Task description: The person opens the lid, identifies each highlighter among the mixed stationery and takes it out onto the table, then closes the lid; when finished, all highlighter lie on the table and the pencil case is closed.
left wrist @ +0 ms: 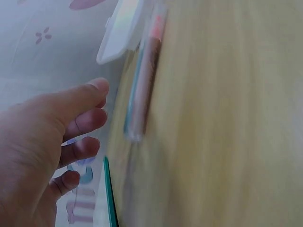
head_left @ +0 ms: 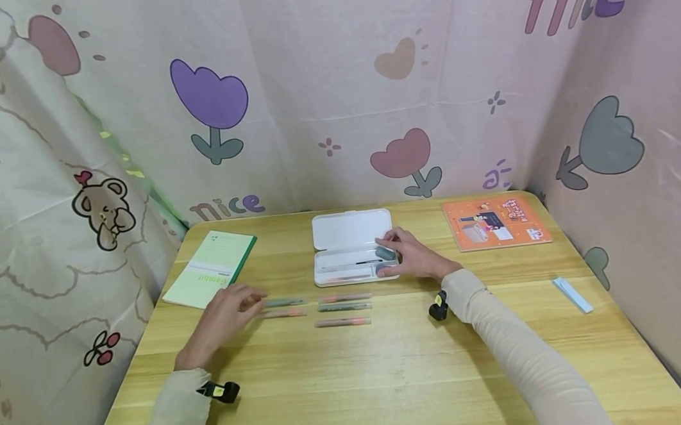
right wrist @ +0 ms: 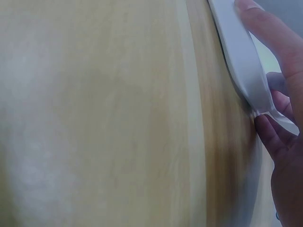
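Observation:
An open white pencil case lies at the middle back of the table, its lid tipped back. My right hand grips the case's right end, thumb at the front edge and fingers around the end and back. Inside, near those fingers, is a grey-green block; a thin dark stick lies beside it. My left hand hovers with loosely bent fingers at the left ends of two clear-barrelled pens, one green and one orange-pink. The left wrist view shows nothing between its fingers.
Three more pens, among them a brownish one, lie in front of the case. A green notebook is at the left, an orange booklet at the back right. A light blue strip lies by the right edge. Printed curtains surround the table.

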A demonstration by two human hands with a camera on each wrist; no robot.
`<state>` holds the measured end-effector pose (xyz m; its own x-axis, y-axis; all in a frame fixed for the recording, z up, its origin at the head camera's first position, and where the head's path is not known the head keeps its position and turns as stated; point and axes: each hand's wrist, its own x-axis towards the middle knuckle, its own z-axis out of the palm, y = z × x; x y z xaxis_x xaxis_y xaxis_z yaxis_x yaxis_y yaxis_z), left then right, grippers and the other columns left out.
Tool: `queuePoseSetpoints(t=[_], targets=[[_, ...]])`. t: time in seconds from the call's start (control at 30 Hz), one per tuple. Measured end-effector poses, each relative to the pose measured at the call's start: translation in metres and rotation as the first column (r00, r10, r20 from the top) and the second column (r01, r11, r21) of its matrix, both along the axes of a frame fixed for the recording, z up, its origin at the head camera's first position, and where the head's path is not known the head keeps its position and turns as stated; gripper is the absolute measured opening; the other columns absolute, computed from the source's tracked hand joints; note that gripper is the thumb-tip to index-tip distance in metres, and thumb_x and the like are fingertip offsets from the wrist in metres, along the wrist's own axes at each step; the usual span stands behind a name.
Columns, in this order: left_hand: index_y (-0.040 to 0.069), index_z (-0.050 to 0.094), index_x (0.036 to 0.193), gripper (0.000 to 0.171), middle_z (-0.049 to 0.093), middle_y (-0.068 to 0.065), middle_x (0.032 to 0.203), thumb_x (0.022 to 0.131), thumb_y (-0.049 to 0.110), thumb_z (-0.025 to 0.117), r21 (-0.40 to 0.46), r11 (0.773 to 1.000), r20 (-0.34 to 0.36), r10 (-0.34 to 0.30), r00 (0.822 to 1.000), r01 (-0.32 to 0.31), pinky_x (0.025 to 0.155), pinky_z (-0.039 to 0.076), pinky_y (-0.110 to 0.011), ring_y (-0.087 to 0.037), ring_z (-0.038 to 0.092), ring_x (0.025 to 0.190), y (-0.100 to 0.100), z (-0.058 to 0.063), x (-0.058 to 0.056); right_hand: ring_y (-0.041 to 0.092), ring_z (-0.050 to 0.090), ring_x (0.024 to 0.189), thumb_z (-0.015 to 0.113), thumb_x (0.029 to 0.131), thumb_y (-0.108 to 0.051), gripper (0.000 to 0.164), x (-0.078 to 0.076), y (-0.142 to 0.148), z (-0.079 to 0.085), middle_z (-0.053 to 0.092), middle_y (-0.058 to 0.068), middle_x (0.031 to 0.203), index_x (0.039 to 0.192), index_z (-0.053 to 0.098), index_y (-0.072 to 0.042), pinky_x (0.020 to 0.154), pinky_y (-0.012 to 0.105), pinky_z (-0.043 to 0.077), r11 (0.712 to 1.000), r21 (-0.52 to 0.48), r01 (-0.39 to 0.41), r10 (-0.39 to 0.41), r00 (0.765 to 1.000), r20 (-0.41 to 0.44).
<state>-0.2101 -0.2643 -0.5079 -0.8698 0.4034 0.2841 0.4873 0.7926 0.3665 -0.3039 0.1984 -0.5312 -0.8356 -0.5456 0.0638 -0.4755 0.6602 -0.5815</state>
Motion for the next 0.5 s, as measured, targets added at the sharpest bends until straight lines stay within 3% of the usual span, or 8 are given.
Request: queuePoseSetpoints(t=[0.3, 0.5], targets=[[0.019, 0.075, 0.109, 0.020, 0.071, 0.009, 0.102, 0.094, 0.031, 0.072, -0.031, 0.997, 0.078, -0.069, 0.995, 0.072, 0.074, 0.053, -0.032, -0.008, 0.063, 0.085, 0.050, 0.009, -0.033, 0.020, 0.034, 0.125, 0.078, 0.078, -0.061, 0.094, 0.000, 0.002, -0.002, 0.038, 0.000, 0.137, 0.152, 0.043, -0.015, 0.107, 0.043, 0.036, 1.000, -0.001, 0.006, -0.006, 1.000, 0.005], [0.018, 0.074, 0.110, 0.018, 0.072, 0.006, 0.103, 0.095, 0.027, 0.070, -0.051, 0.988, 0.070, -0.142, 0.987, 0.146, 0.077, 0.053, -0.034, -0.011, 0.064, 0.086, 0.086, 0.010, -0.049, 0.018, 0.033, 0.126, 0.075, 0.078, -0.065, 0.094, -0.002, 0.003, -0.003, 0.037, -0.002, 0.138, 0.152, 0.043, -0.018, 0.107, 0.041, 0.036, 1.000, 0.008, 0.006, -0.006, 1.000, 0.008]])
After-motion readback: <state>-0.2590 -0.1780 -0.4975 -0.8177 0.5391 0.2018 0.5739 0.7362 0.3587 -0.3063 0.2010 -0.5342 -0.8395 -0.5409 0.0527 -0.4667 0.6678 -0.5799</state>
